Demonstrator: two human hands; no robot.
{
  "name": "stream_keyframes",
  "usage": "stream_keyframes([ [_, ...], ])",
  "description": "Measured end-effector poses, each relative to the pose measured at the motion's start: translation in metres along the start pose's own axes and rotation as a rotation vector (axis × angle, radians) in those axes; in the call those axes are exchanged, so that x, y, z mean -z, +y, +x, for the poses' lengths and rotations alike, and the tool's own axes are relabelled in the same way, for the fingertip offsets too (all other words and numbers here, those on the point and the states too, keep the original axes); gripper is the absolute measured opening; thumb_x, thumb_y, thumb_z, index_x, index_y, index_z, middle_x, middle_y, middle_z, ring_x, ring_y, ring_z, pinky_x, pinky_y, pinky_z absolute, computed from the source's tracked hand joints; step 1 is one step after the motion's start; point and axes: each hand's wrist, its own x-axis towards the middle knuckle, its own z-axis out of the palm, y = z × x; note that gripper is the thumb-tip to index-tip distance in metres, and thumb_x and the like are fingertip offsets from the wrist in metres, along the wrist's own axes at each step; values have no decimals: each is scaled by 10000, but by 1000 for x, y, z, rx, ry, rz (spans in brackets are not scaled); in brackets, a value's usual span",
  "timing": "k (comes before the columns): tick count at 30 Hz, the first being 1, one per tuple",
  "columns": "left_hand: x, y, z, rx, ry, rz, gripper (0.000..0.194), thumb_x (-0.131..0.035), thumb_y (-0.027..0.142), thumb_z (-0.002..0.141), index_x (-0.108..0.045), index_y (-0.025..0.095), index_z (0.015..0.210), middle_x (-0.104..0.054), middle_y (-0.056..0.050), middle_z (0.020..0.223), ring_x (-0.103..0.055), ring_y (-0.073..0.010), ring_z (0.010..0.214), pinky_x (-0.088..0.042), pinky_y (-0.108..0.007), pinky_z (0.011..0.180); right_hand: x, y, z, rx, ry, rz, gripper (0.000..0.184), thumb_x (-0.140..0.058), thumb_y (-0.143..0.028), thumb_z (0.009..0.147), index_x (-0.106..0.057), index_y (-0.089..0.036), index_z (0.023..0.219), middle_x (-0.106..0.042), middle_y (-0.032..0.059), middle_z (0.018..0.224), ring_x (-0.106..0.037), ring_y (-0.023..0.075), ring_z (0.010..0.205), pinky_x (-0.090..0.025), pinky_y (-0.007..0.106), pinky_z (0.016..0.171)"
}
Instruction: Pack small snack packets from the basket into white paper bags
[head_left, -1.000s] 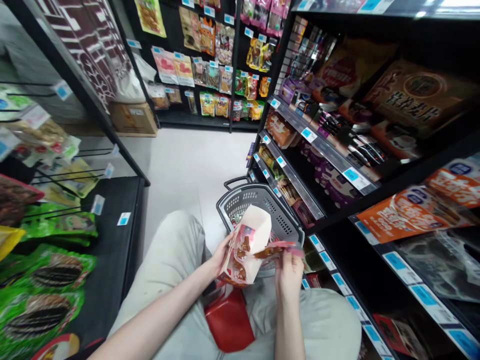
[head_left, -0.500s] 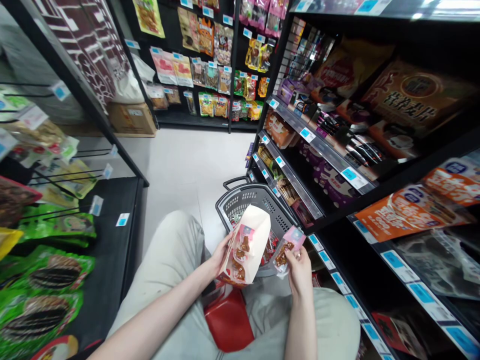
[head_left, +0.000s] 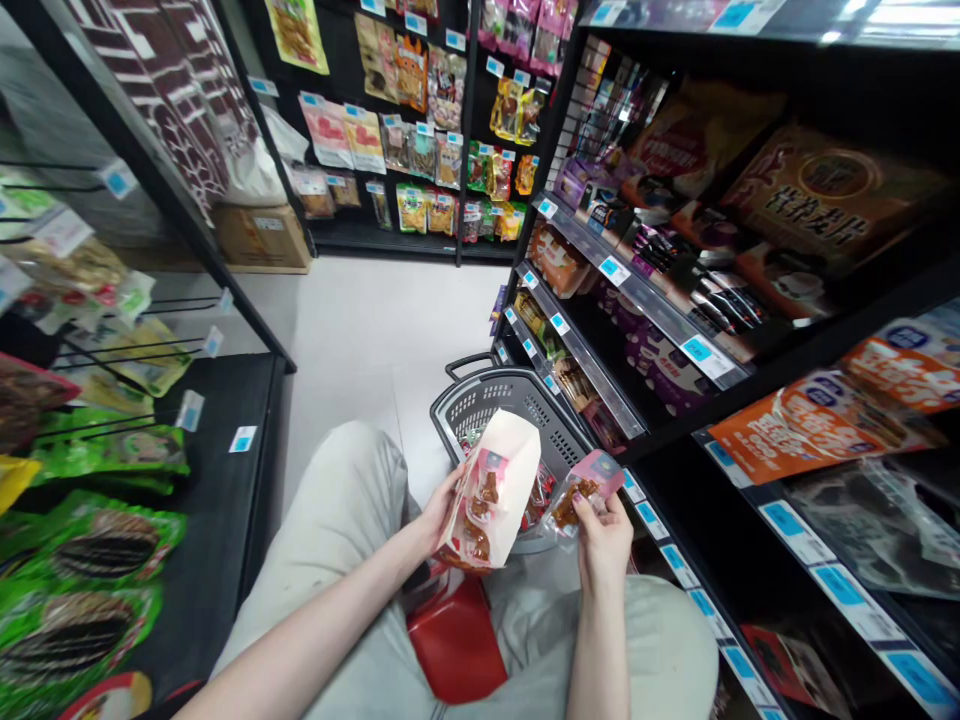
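Observation:
My left hand (head_left: 440, 515) grips the left side of an open cardboard box (head_left: 521, 450), tilted so that its pale inside faces me. A few small snack packets (head_left: 480, 510) with pink tops and brown contents lie in the box. In my right hand (head_left: 604, 530) is another such snack packet (head_left: 571, 507), pinched between thumb and fingers, to the right of the box and apart from it. Behind and beneath both stands a grey shopping basket (head_left: 480, 400) with small red-wrapped items in it, partly hidden by the box.
A red stool (head_left: 457, 640) shows between my knees. Shelves of bagged snacks and cereal (head_left: 810, 200) rise close on the right. On the left, a black shelf (head_left: 217, 500) holds green snack bags (head_left: 105, 540). A cardboard carton (head_left: 262, 240) sits on the floor farther off.
The packet in my right hand has tilted, its pink top turning to the right, and the hand has shifted slightly right. My left hand and the box stay in place.

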Motion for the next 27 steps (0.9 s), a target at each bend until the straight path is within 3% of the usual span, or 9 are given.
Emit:
stream_keyframes([
  [5,0,0,0,11,-6,-2,479,-486,465,714,-544,112,1032,-655,-98,870,-604,-243,808,-402,-371,808,-1,0,-1,-11,-24,33,312,-676,-207,564,-538,-157,839,-613,19,783,-577,140,708,-447,288,703],
  [12,-1,0,0,0,13,-4,468,-504,449,709,-542,113,1032,-656,-96,868,-605,-246,806,-392,-380,828,0,0,0,-30,-12,60,404,-682,-207,555,-537,-156,929,-607,14,796,-569,127,706,-436,273,702],
  [17,2,0,2,13,-11,-23,476,-499,451,711,-544,103,1033,-650,-108,893,-595,-256,844,-392,-380,829,-1,-5,1,-106,17,168,344,-686,-240,551,-538,-165,852,-577,-4,739,-544,105,623,-439,259,630],
  [20,2,-1,3,7,-3,-30,467,-494,445,717,-547,102,1029,-649,-109,899,-590,-259,859,-389,-385,835,1,-11,0,-195,-96,351,238,-625,-280,635,-522,-199,834,-509,-29,696,-480,73,539,-415,227,536],
  [23,2,-1,2,11,10,-35,461,-499,440,716,-547,105,1029,-648,-107,899,-593,-256,851,-390,-387,834,3,-18,-2,-283,-240,532,147,-523,-299,729,-523,-204,842,-395,-45,630,-337,39,438,-314,176,414],
  [27,2,-1,2,21,10,-29,462,-513,446,703,-560,96,1002,-654,-108,862,-600,-257,822,-401,-384,814,3,-25,-6,-362,-355,648,333,-441,-449,755,-531,-161,897,-319,-42,613,-238,44,421,-260,184,388],
])
